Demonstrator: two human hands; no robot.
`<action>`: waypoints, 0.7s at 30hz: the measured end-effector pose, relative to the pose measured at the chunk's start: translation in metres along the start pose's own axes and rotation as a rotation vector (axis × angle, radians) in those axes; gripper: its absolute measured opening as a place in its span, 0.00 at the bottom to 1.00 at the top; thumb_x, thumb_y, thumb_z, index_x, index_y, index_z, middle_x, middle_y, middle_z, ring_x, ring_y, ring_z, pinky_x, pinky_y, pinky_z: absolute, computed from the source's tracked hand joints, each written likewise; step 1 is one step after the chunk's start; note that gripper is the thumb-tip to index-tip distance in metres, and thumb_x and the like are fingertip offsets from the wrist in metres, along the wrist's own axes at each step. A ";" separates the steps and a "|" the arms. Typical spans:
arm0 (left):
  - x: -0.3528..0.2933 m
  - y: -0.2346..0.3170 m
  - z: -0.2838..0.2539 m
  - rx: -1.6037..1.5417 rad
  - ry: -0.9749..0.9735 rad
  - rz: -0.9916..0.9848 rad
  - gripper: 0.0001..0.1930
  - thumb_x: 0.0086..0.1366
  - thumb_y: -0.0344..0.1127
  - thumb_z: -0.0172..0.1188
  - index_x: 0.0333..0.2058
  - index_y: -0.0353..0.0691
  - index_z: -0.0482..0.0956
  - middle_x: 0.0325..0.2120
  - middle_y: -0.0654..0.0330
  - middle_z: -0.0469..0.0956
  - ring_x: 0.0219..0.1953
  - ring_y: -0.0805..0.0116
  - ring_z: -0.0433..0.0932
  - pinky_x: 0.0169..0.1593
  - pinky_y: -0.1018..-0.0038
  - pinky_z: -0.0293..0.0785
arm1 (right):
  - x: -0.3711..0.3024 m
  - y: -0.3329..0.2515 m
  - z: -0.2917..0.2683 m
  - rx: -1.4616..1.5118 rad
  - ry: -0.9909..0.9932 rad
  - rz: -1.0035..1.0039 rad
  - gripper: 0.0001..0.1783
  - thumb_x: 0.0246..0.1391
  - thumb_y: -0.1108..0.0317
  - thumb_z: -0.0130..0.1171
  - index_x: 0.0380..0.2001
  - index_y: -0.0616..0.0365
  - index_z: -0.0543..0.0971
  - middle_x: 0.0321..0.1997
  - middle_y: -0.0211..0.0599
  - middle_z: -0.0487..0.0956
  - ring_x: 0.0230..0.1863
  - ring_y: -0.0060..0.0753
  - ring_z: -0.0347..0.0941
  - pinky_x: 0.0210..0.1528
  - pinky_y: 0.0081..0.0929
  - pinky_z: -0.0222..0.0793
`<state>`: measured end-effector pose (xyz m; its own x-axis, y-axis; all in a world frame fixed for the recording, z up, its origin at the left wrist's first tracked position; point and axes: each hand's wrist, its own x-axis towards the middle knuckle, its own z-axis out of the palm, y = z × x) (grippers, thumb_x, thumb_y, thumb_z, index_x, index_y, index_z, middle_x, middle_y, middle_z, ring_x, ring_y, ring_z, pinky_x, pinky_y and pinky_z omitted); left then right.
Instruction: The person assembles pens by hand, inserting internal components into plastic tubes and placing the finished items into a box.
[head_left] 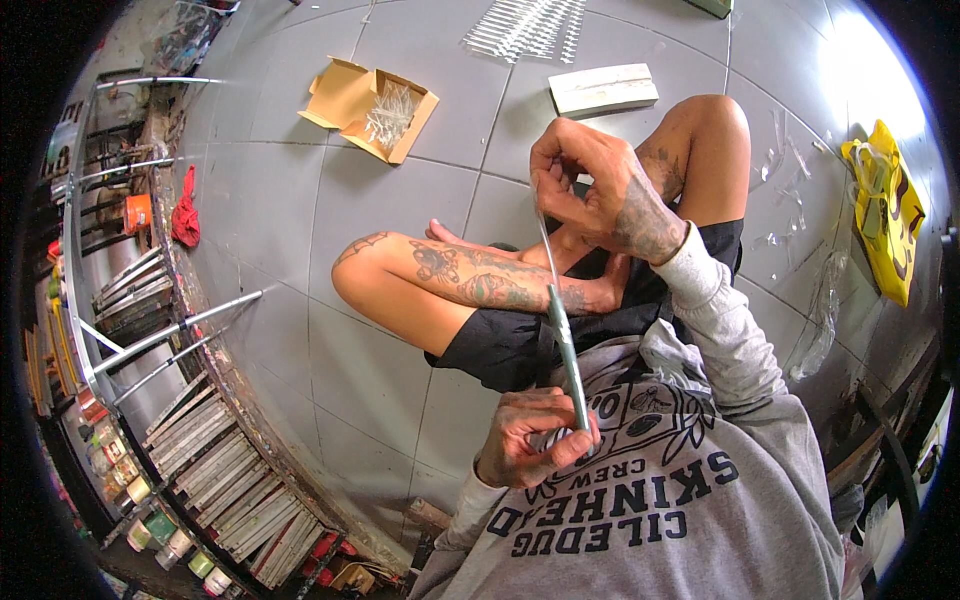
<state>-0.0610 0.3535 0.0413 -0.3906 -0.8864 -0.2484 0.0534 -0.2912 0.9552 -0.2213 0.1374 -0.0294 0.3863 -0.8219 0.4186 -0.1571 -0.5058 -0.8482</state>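
On a grey tiled floor (375, 385), a person (650, 480) sits cross-legged to the right of an open brown carton (340, 95), as I watch from afar. A metal-framed rack (182, 329) stands left of that carton; a yellow bag (888, 210) lies well to its right, a white block (605, 90) closer on the same side.

Also right of the carton, the right hand (600, 185) has thumb and forefinger pinched; the left hand (535, 440), lower and closer to the body, has its digits closed around the near end of a slim grey-green pen-shaped tool (568, 355). The coming move, I judge, turns on that tool lying bodyward of the right fingers, the left hand nearer, its long axis running up toward them. Its narrow end points away from the body, leaning slightly carton-ward. A thin pale rod (547, 245) bridges tip and pinch; how firmly it is gripped, I cannot tell.
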 end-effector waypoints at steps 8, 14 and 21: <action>0.003 -0.018 -0.010 -0.203 0.016 0.034 0.12 0.67 0.36 0.62 0.33 0.31 0.84 0.30 0.56 0.83 0.30 0.71 0.80 0.36 0.75 0.75 | -0.014 0.032 -0.072 -0.288 0.087 0.119 0.08 0.50 0.77 0.63 0.35 0.62 0.77 0.31 0.39 0.77 0.32 0.35 0.77 0.36 0.31 0.75; -0.019 -0.028 -0.059 -0.226 0.355 -0.036 0.14 0.74 0.38 0.56 0.41 0.30 0.80 0.37 0.58 0.80 0.40 0.72 0.78 0.48 0.73 0.74 | -0.118 0.125 -0.222 -0.335 0.482 0.503 0.17 0.53 0.76 0.56 0.48 0.61 0.78 0.38 0.30 0.80 0.33 0.23 0.74 0.37 0.26 0.71; -0.086 -0.109 -0.166 0.061 0.958 -0.032 0.18 0.74 0.44 0.58 0.40 0.31 0.81 0.33 0.63 0.81 0.39 0.77 0.78 0.49 0.77 0.74 | -0.337 0.213 -0.334 -1.516 0.207 0.562 0.07 0.54 0.74 0.50 0.33 0.55 0.77 0.27 0.46 0.77 0.29 0.48 0.74 0.34 0.44 0.69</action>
<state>0.1199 0.4018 -0.0676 0.5273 -0.8040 -0.2749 -0.0030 -0.3253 0.9456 -0.6887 0.2191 -0.2424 -0.1272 -0.9375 0.3240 -0.9764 0.1759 0.1257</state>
